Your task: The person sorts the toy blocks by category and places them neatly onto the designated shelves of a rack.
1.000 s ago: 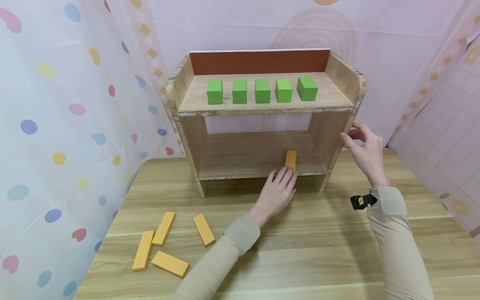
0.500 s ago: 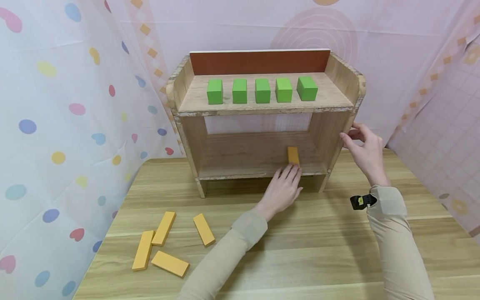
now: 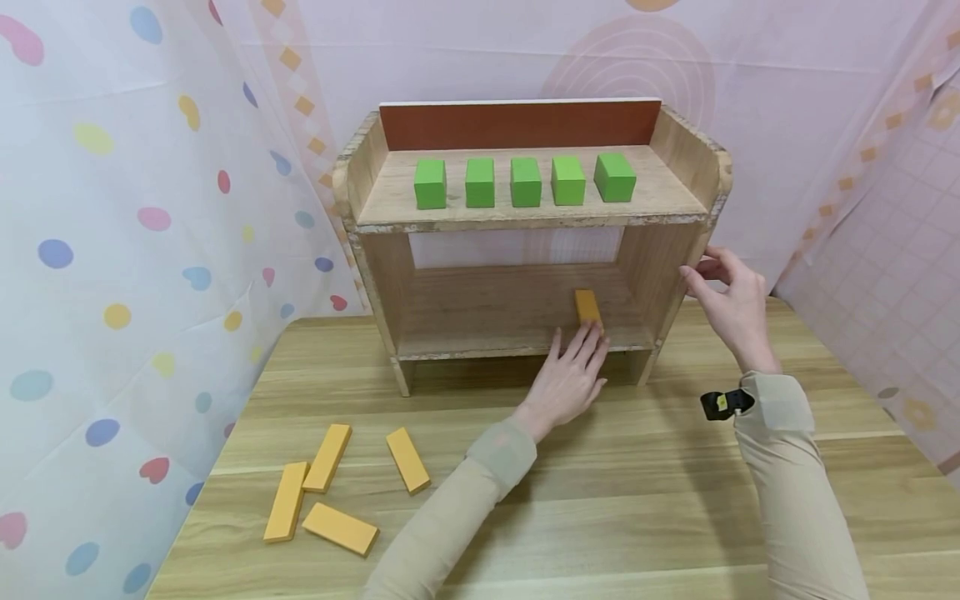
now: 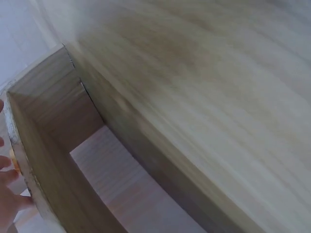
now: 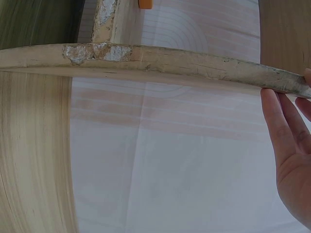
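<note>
An orange wooden block point(image 3: 587, 305) lies on the lower board of a small wooden shelf point(image 3: 495, 312), toward its right side. My left hand point(image 3: 564, 385) reaches in over the front edge, its fingertips on the near end of the block and the fingers spread. In the left wrist view only part of that hand point(image 4: 7, 196) shows, beside the shelf's board edge. At the shelf's right side panel, my right hand point(image 3: 735, 310) grips the front edge between thumb and fingers. The right wrist view has the fingers point(image 5: 278, 124) against that panel's edge.
Several green blocks point(image 3: 525, 182) stand in a row on the upper board. On the table point(image 3: 637, 508), several more orange blocks point(image 3: 341, 529) lie loose at the left front. Patterned cloth point(image 3: 150, 275) hangs at the back and sides.
The orange block has slid farther back and slightly right on the lower board. My left hand has followed it, its fingers spreading more. The right hand stays on the side panel.
</note>
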Motion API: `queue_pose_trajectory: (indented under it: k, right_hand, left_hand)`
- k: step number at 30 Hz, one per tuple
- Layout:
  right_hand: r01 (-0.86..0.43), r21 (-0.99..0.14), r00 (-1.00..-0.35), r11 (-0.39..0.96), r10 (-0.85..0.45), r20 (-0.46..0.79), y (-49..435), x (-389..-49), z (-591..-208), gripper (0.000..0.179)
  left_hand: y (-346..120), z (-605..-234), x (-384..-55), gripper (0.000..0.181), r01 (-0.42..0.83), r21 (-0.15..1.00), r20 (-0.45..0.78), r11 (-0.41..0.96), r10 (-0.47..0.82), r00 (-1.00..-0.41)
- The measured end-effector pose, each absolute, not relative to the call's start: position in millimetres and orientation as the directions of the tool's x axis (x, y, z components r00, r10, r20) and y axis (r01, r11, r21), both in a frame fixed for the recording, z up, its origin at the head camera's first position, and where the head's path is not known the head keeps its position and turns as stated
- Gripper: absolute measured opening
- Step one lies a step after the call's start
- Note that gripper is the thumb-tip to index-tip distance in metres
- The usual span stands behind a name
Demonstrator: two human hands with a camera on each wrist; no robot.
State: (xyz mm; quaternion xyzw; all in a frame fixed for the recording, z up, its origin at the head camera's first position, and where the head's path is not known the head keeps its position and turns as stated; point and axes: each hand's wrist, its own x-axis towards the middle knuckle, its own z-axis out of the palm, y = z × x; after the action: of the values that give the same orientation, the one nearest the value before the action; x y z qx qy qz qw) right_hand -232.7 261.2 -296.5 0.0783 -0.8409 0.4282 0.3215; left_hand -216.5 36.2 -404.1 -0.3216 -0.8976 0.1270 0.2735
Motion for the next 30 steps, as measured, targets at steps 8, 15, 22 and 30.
queue_pose_trajectory:
  k: [8, 15, 22, 30]
  right_hand:
    - [-0.405, -0.666, -0.783, 0.627, 0.138, 0.606, 262, -231, -296, 0.035]
    - [-0.418, -0.659, -0.777, 0.625, 0.130, 0.616, 261, -230, -295, 0.031]
    - [-0.417, -0.650, -0.772, 0.635, 0.130, 0.622, 261, -230, -295, 0.029]
    - [-0.407, -0.643, -0.774, 0.648, 0.130, 0.620, 261, -229, -294, 0.029]
  left_hand:
    - [20, -405, -208, 0.051, 0.553, -0.384, 0.461, 0.740, 0.672, -0.580]
    - [-7, -407, -199, 0.043, 0.642, -0.271, 0.500, 0.717, 0.675, -0.543]
    - [-37, -406, -187, 0.033, 0.718, -0.096, 0.489, 0.689, 0.661, -0.569]
    - [-67, -403, -172, 0.030, 0.715, 0.196, 0.367, 0.671, 0.626, -0.688]
